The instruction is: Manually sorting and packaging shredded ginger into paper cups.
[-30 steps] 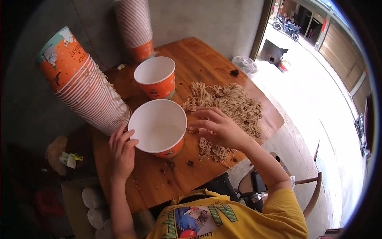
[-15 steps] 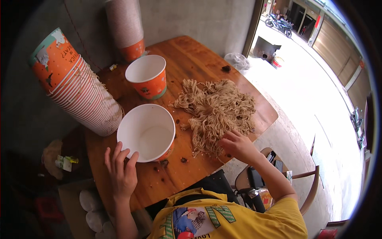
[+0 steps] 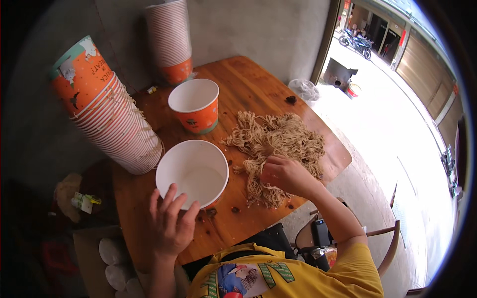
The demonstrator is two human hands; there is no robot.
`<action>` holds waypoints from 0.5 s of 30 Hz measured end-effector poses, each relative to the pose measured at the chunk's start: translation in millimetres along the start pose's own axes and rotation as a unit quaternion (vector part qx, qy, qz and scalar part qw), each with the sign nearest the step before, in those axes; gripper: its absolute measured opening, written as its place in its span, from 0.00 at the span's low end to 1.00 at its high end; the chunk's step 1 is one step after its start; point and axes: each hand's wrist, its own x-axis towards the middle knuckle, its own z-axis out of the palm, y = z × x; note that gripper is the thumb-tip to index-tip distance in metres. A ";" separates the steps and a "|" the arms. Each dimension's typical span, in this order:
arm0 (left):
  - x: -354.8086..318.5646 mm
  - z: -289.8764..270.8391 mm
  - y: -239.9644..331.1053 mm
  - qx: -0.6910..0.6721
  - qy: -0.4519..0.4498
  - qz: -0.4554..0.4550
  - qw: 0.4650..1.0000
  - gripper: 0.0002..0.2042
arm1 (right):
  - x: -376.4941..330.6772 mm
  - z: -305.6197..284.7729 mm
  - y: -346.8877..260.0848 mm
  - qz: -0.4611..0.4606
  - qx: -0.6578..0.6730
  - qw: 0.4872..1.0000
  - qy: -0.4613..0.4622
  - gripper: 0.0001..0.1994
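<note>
On the wooden table point(image 3: 231, 226) a round paper bucket point(image 3: 191, 169) stands upright, its white inside facing me. My left hand point(image 3: 173, 226) is open at the bucket's near rim, fingers spread and overlapping it; whether they touch is hard to tell. To the right lies a tangled heap of beige string point(image 3: 298, 139). My right hand point(image 3: 288, 174) is closed at the heap's near left part, knuckles up. Its fingertips are mostly hidden, and string lies right under them. Behind the first bucket stands a second orange paper bucket point(image 3: 198, 116), also upright.
At the left leans a tall stack of nested orange buckets point(image 3: 117, 126). Another wrapped stack point(image 3: 169, 39) stands by the wall. A dark lump point(image 3: 291, 100) lies near the far right edge. A cardboard box point(image 3: 89, 258) sits low left, a wooden chair point(image 3: 390, 248) at right.
My right hand has moved left over the string heap. My left hand has shifted right along the bucket's near rim, its fingers still spread. The whole view has shifted slightly.
</note>
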 end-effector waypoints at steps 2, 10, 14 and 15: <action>3.4 -1.3 7.1 -0.019 0.002 -0.001 1.000 0.15 | 19.0 -3.1 -1.6 0.013 0.019 1.000 0.006 0.04; 12.5 4.4 24.2 -0.075 0.018 0.032 0.996 0.14 | 77.3 -24.7 15.0 0.021 0.104 0.986 -0.127 0.09; 17.6 7.3 32.1 -0.159 0.015 -0.010 0.987 0.15 | 84.0 -15.7 36.1 0.099 0.071 0.974 -0.193 0.11; 17.3 9.1 35.8 -0.216 0.014 -0.038 0.976 0.16 | 83.5 -15.0 31.8 0.108 0.068 0.970 -0.207 0.13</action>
